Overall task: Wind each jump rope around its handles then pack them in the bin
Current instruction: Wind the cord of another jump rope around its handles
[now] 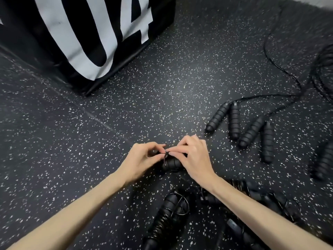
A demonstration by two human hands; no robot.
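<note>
Wound jump rope (167, 213) nearest, beyond it both hands' fingers (158, 156) pinching cord on black handles (172, 163).

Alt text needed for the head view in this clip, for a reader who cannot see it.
Two bare hands, left and right, pinch a thin black cord at a pair of black jump rope handles on speckled black floor. Four loose handles lie to the right; a wound rope lies nearer the camera.
</note>
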